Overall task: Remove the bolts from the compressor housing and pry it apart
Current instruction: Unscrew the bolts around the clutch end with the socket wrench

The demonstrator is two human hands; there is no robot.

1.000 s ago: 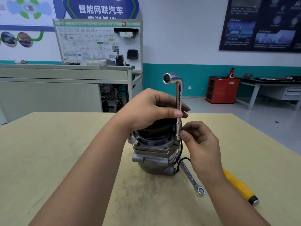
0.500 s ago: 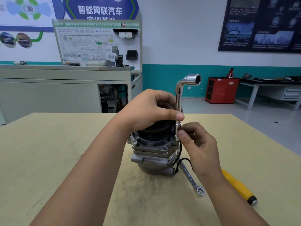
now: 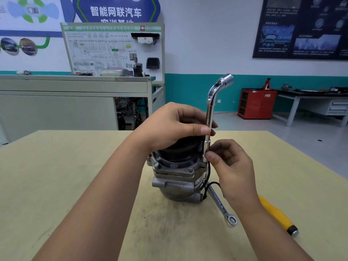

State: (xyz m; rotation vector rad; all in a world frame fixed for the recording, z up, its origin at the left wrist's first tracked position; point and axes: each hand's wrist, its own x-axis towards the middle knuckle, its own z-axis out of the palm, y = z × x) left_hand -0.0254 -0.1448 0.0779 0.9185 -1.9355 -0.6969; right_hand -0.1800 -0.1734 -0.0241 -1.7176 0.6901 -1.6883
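A grey metal compressor stands upright on the wooden table, its black pulley on top. A chrome L-shaped socket wrench stands vertically on a bolt at the housing's right flange, bent end up and pointing right and away. My left hand curls over the pulley, thumb against the wrench shaft. My right hand pinches the wrench's lower socket end between thumb and fingers. Another bolt head shows on the left flange.
A combination wrench lies on the table right of the compressor, beside a yellow-handled screwdriver. A black cable loops at the compressor's right side. Behind the table stand a grey cabinet, a training board and a red cabinet.
The wrench's bent end swung from pointing left to pointing right, then further away from me, turned by my right fingers. My left hand stayed on the pulley.
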